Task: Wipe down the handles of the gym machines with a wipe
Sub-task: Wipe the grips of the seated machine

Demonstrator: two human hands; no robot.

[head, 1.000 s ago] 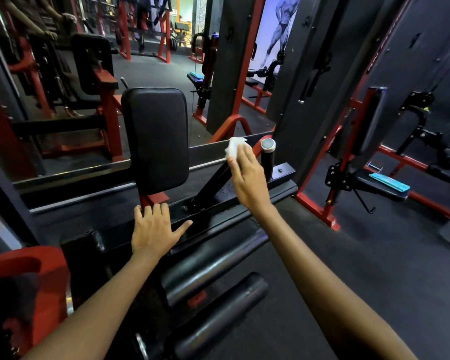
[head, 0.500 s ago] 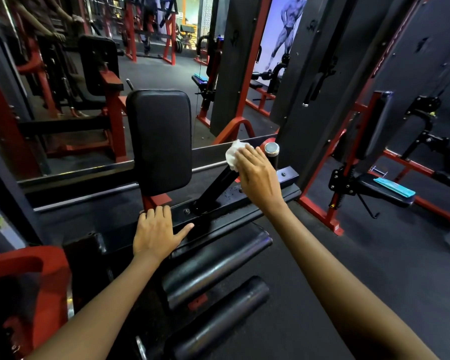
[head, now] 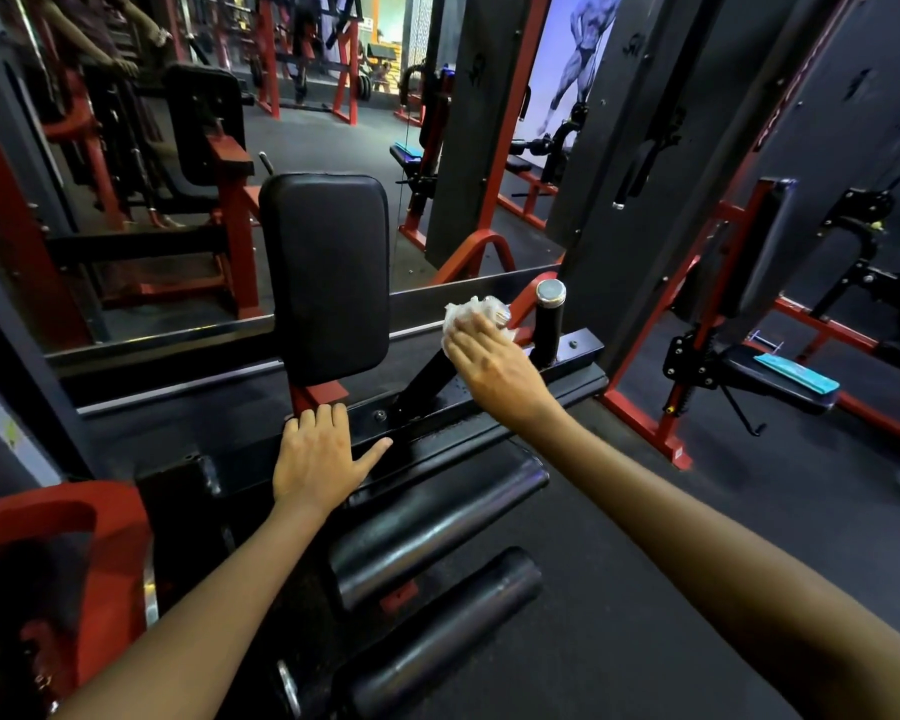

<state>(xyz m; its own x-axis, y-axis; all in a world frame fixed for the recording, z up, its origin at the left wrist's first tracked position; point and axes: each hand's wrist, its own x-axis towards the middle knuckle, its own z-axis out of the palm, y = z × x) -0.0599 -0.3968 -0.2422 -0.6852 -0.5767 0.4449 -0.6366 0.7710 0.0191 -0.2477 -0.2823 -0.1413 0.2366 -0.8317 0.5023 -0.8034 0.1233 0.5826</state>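
black upright pad | two foam rollers | teal cloth on bench seat | bodybuilder poster

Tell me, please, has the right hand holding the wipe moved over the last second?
Yes. The right hand with the white crumpled wipe slid down the slanted black handle, away from the upright chrome-capped black post.
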